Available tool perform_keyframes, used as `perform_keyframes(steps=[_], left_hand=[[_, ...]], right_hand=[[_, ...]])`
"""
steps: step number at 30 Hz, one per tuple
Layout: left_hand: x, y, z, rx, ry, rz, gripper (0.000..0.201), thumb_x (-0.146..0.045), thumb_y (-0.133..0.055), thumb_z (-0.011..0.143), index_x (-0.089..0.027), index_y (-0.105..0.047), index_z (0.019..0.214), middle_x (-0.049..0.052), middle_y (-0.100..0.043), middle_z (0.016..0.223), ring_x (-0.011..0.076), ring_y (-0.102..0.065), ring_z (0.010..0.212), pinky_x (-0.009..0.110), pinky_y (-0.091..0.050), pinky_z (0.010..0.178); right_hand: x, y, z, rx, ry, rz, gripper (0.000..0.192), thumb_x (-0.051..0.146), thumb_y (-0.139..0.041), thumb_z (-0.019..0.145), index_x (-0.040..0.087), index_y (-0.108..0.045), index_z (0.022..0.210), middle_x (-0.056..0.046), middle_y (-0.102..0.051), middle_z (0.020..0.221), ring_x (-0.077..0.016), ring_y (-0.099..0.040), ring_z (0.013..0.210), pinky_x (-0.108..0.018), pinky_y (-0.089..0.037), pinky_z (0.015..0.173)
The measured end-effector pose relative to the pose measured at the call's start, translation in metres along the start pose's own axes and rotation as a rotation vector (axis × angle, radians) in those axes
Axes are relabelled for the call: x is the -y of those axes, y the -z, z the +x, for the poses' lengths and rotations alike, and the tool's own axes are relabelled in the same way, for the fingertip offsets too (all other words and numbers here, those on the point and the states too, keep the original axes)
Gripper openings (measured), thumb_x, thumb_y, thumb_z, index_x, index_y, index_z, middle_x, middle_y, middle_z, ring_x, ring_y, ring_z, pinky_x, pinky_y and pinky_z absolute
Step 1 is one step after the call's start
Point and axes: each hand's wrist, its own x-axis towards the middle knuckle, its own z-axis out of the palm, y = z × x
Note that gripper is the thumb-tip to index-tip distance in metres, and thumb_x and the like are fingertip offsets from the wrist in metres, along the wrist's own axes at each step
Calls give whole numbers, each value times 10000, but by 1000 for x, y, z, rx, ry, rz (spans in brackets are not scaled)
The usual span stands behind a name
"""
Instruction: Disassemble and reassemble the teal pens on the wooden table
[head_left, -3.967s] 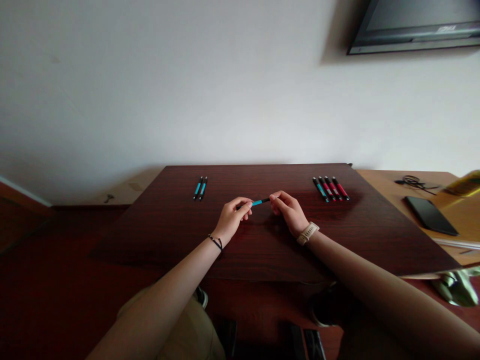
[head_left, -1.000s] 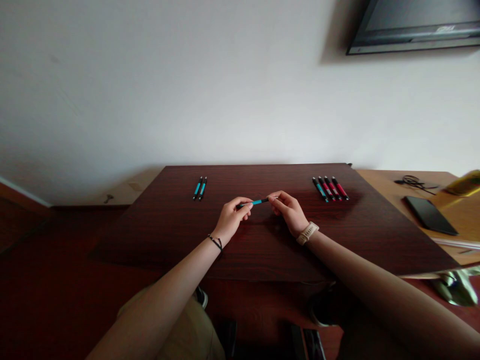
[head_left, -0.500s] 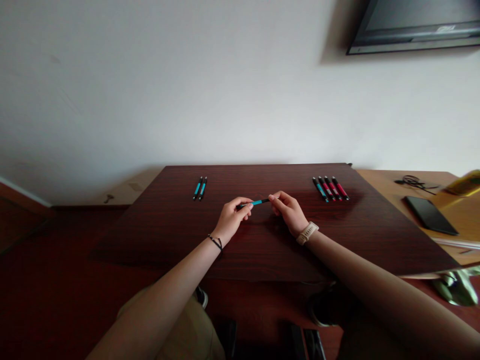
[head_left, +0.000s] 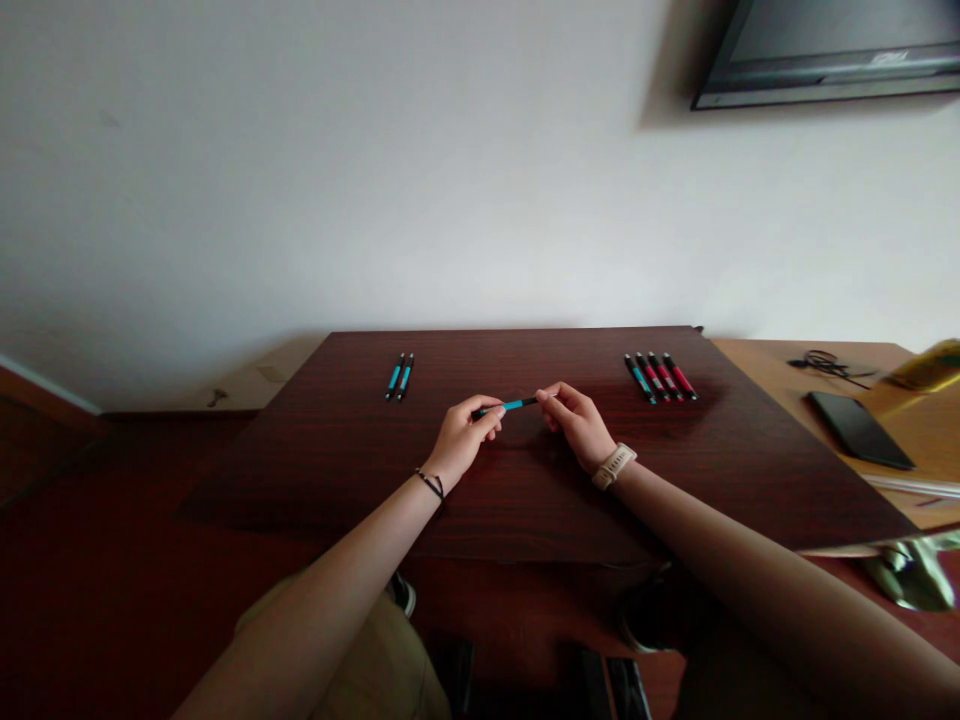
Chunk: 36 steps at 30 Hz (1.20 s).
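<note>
I see my left hand (head_left: 463,438) and right hand (head_left: 579,420) each pinching 1 end of a teal pen (head_left: 509,405), held level just above the middle of the dark wooden table (head_left: 525,500). 2 teal pens (head_left: 400,376) lie far left; 4 pens (head_left: 661,377), 1 teal and 3 red, lie far right.

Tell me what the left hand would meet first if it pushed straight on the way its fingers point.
The left hand points right, along the blue pen it grips. It would probably meet the right hand, holding the pen's other end.
</note>
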Motion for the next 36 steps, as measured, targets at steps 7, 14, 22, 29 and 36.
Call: perform_keyframes(steps=[7,14,22,29,36], left_hand=[[-1,0,-1,16,-9,10,301,-410,-725,881,-151,-739,1034,27,-670,747,125,-581,629,247,-457,589],[0,0,-1,2,1,19,314,-423,-717,889,-156,-747,1051,32,-670,754,128,-581,627,242,-439,571],[-7,-3,-2,-30,7,-13,277,-395,-699,889,-147,-739,1005,19,-643,746,108,-557,595,229,-408,542],[0,-1,0,-10,2,-26,288,-398,-690,911,-144,-730,1040,20,-638,733,116,-568,611,231,-419,552],[-1,0,-1,12,-13,-17,289,-395,-704,906,-148,-738,1051,25,-649,751,116,-570,620,228,-424,556]], right_hand=[[-1,2,-1,3,44,-35,502,657,-700,891,229,-507,713,44,-473,600,-120,-383,544,-276,-311,529],[-2,1,0,3,22,-31,468,646,-728,869,223,-563,756,41,-496,624,-121,-407,554,-276,-319,530],[-3,3,1,10,7,-9,409,582,-770,845,196,-660,925,43,-520,646,-121,-446,579,-266,-335,542],[-1,1,0,18,3,-15,422,603,-760,850,202,-629,866,46,-514,633,-115,-432,563,-264,-336,539],[0,0,0,4,19,-39,494,665,-724,856,222,-528,757,49,-489,616,-114,-406,545,-265,-327,523]])
